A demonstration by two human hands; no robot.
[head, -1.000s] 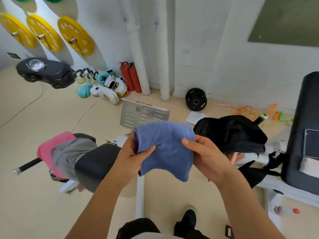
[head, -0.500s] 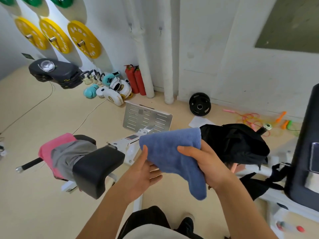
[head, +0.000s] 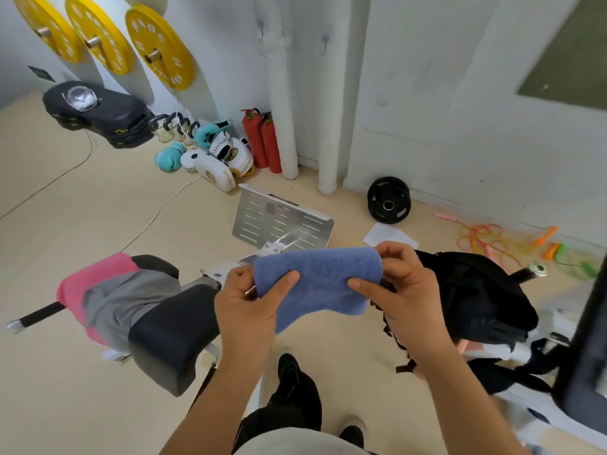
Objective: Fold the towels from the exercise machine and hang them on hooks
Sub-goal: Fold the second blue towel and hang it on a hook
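Note:
A folded blue towel [head: 320, 284] hangs in the air in front of me, held at both ends. My left hand [head: 249, 303] pinches its left edge with the thumb on top. My right hand [head: 399, 284] pinches its right edge. A pink towel [head: 80, 290] and a grey towel [head: 121, 300] lie draped over the black pad [head: 174, 326] of the exercise machine at the left. Two small hooks [head: 325, 44] sit high on the white wall, one of them [head: 261, 31] further left.
A black bag [head: 476, 297] lies on the machine at the right. On the floor are a slotted metal plate [head: 282, 221], a black weight plate [head: 389, 200], boxing gloves [head: 213, 159], red extinguishers [head: 262, 142] and coloured ropes [head: 486, 238]. Yellow discs [head: 157, 47] hang on the wall.
My left hand, which had let go of the blue towel, has taken its left edge again. My right hand has shifted to the right edge and lifted it level.

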